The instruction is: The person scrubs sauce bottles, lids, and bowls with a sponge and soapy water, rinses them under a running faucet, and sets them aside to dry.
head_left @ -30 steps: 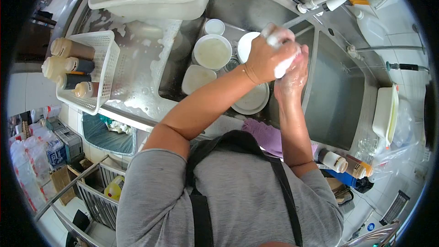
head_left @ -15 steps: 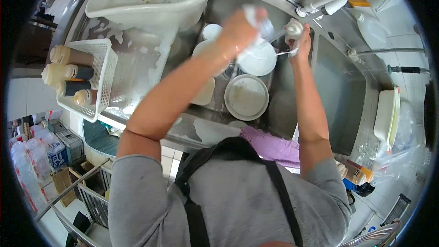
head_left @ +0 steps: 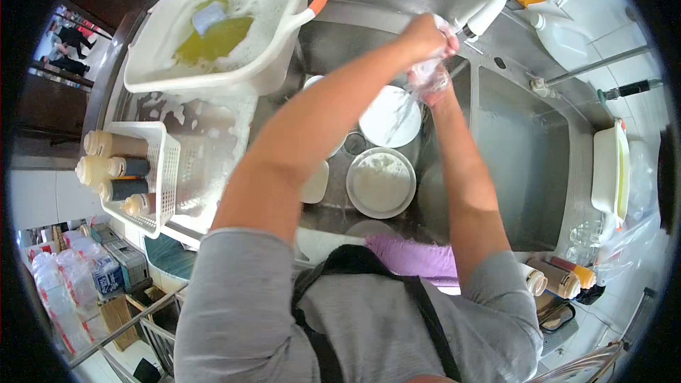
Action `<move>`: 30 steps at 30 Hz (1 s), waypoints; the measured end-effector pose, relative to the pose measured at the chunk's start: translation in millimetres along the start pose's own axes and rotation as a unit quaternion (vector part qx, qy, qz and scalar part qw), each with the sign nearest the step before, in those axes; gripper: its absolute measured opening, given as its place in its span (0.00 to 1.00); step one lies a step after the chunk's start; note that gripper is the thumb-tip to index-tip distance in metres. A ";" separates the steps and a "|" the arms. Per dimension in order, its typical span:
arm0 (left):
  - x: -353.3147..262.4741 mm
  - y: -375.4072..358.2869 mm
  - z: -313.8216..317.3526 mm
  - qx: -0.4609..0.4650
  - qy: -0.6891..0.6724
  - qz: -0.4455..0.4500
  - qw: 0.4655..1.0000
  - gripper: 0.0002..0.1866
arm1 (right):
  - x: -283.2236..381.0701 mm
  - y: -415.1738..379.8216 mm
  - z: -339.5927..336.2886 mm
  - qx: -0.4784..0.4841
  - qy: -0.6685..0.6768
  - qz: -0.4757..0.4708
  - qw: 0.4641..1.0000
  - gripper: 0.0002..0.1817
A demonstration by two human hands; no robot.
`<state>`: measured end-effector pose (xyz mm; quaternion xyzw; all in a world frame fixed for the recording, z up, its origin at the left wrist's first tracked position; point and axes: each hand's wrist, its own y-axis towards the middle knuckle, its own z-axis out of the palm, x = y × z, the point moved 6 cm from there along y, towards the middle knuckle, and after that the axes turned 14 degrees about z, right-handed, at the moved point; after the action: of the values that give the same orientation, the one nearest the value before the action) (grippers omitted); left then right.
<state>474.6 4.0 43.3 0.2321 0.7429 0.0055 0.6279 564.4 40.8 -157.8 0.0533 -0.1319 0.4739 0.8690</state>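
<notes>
Both my hands are together near the faucet (head_left: 489, 10), above the sink basin. My left hand (head_left: 428, 37) is closed on a wet white cloth (head_left: 445, 28). Just below it, my right hand (head_left: 438, 91) closes round a small whitish, bottle-like thing (head_left: 425, 74), mostly covered by fingers and suds. Water streams down from there onto a white plate (head_left: 390, 117). Nearer me, a round white dish (head_left: 381, 183) holds cloudy, sudsy water. Other pale dishes, including a container (head_left: 315, 183), are partly hidden by my left arm.
A white tub (head_left: 142, 74) with greenish soapy water and a sponge (head_left: 208, 18) stands at left. Below it, a white basket (head_left: 169, 184) carries several sauce bottles. A second basin (head_left: 525, 142) lies right. A purple cloth (head_left: 411, 255) hangs on the front edge.
My left hand has moved right and now meets my right hand, which has shifted slightly left and down. The view has tilted, showing more of the tub. Water now lies in the round dish.
</notes>
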 end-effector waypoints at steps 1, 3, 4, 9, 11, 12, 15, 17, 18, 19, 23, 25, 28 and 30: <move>22.6 12.4 17.5 -0.046 -0.082 -0.045 0.995 0.03 | -5.0 -1.4 15.2 0.001 -0.002 -0.002 1.000 0.23; 70.4 41.4 49.1 -0.093 -0.169 -0.101 0.976 0.02 | -27.7 -22.8 62.5 -0.275 -0.060 -0.105 0.954 0.24; 88.4 53.3 60.7 -0.141 -0.253 -0.153 0.945 0.03 | -36.4 -31.3 84.7 -0.357 -0.053 -0.090 0.928 0.24; 93.0 66.1 89.7 -0.093 -0.528 -0.143 0.832 0.08 | -35.8 -42.0 38.7 -0.249 -0.097 -0.053 0.962 0.20; 102.5 62.9 90.2 -0.055 -0.540 -0.174 0.822 0.08 | -34.1 -51.7 45.1 -0.365 -0.233 -0.085 0.897 0.22; 107.5 55.2 91.7 0.076 -0.389 -0.196 0.897 0.08 | -35.9 -51.9 37.6 -0.365 -0.228 -0.084 0.899 0.22; 131.9 27.8 78.9 0.330 -0.222 -0.615 0.680 0.12 | -20.2 -49.8 38.4 -0.385 -0.486 -0.140 0.772 0.30; 95.1 26.6 49.2 0.391 0.137 -0.265 0.871 0.08 | -10.0 -51.9 61.0 -0.457 -0.662 -0.135 0.579 0.46; 85.4 24.8 41.8 0.391 0.140 -0.267 0.870 0.08 | -7.2 -49.2 55.9 -0.456 -0.661 -0.136 0.581 0.46; 78.4 27.2 35.4 0.374 0.145 -0.241 0.884 0.08 | -2.1 -49.7 47.8 -0.466 -0.640 -0.161 0.589 0.46; 64.1 35.1 25.5 0.330 0.126 -0.162 0.921 0.11 | -11.8 -61.0 100.8 -0.487 -0.693 -0.138 0.514 0.45; 49.5 35.3 26.8 0.314 0.140 -0.139 0.929 0.11 | -6.9 -67.4 110.3 -0.486 -0.678 -0.180 0.522 0.45; 37.1 41.2 31.4 0.283 0.177 -0.102 0.937 0.10 | -5.6 -76.4 102.7 -0.460 -0.719 -0.183 0.489 0.43; 32.6 43.1 35.6 0.274 0.206 -0.084 0.935 0.09 | -10.2 -84.7 101.3 -0.452 -0.780 -0.117 0.418 0.37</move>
<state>519.0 43.9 18.3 0.3258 0.8455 -0.2037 0.3707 611.9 -35.6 -60.7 0.0148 -0.9405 -0.0047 0.3394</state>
